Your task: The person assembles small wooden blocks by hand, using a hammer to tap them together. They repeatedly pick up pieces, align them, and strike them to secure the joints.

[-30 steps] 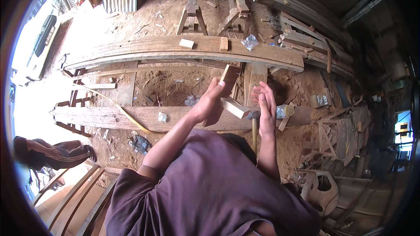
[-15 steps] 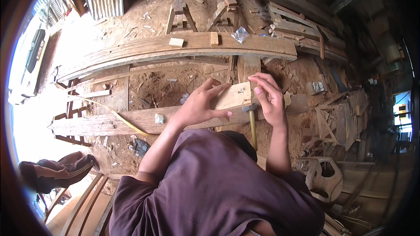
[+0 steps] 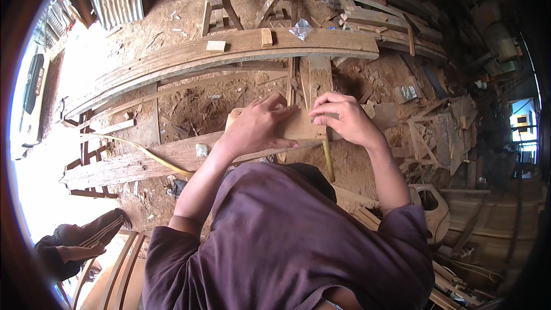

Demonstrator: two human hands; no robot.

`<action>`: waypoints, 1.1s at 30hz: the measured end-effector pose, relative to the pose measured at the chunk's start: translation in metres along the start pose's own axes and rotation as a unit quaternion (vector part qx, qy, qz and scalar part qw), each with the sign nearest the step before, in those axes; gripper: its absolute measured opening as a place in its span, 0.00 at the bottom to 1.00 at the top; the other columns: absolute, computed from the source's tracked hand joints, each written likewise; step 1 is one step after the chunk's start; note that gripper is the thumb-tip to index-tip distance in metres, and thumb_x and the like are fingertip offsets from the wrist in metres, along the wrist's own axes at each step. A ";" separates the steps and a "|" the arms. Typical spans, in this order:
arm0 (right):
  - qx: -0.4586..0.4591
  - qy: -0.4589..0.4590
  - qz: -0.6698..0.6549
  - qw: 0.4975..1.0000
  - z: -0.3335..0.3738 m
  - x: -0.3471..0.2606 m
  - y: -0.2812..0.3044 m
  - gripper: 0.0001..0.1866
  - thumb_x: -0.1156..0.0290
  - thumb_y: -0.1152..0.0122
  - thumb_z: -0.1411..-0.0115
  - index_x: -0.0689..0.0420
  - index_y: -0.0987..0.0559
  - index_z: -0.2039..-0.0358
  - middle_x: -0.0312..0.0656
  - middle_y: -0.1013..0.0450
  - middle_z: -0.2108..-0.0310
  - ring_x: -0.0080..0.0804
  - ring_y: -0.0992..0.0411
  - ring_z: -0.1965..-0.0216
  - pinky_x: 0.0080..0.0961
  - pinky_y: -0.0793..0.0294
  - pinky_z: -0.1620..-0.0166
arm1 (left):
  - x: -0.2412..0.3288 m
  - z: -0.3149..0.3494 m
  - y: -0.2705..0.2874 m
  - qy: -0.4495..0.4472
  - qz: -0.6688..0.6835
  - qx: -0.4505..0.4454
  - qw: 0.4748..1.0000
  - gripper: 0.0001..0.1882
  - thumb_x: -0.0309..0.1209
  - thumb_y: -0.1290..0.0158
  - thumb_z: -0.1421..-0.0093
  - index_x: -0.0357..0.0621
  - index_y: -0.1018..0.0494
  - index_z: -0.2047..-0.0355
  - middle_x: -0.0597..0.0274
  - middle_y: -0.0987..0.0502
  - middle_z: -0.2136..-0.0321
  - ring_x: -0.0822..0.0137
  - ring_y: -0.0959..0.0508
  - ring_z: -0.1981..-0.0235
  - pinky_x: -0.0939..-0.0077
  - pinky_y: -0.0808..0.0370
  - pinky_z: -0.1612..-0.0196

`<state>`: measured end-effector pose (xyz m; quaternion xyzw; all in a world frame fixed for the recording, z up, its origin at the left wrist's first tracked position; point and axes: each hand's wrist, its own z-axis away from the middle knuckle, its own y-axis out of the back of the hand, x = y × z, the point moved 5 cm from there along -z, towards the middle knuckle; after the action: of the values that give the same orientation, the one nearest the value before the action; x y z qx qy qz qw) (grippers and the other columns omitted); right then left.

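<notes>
left hand (image 3: 257, 126) on pale wooden board (image 3: 299, 125)

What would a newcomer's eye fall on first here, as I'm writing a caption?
Probably the dark purple shirt, filling the lower middle. Just above it, the left hand holds a pale piece of wood, with the right hand pinched together at its right end. Farther off, a long plank stretches across the upper part.

Two hands (image 3: 256, 126), one yellow handle (image 3: 328, 162); far beam (image 3: 178, 51): two wooden blocks (image 3: 216, 46), one clear plastic bag (image 3: 300, 28).
</notes>
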<state>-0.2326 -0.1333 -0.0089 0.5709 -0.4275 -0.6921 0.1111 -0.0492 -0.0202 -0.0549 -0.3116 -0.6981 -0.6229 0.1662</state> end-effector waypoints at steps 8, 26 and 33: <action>0.067 0.097 0.068 0.991 -0.002 -0.014 -0.002 0.03 0.84 0.34 0.44 0.65 0.19 0.68 0.45 0.22 0.67 0.43 0.22 0.62 0.37 0.22 0.58 | 0.001 0.004 0.006 0.014 0.039 -0.018 0.999 0.44 0.57 0.28 0.50 0.45 0.21 0.37 0.52 0.23 0.44 0.46 0.17 0.50 0.52 0.18 0.46; 0.042 0.063 0.065 0.995 -0.003 -0.003 -0.019 0.04 0.77 0.33 0.40 0.64 0.18 0.69 0.44 0.22 0.66 0.43 0.23 0.60 0.40 0.23 0.54 | -0.012 0.012 -0.017 0.044 0.101 0.011 0.994 0.70 0.57 0.27 0.49 0.50 0.61 0.19 0.38 0.23 0.48 0.37 0.19 0.49 0.47 0.20 0.45; 0.031 0.059 0.067 0.996 0.007 -0.001 -0.019 0.07 0.73 0.32 0.37 0.63 0.15 0.62 0.45 0.20 0.62 0.44 0.22 0.58 0.37 0.23 0.51 | -0.012 0.016 -0.034 0.045 0.049 -0.001 0.998 0.69 0.55 0.27 0.49 0.50 0.61 0.19 0.38 0.24 0.49 0.38 0.20 0.49 0.47 0.21 0.45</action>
<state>-0.2320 -0.1179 -0.0221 0.5841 -0.4788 -0.6346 0.1639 -0.0597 -0.0087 -0.0910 -0.3173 -0.6730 -0.6282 0.2274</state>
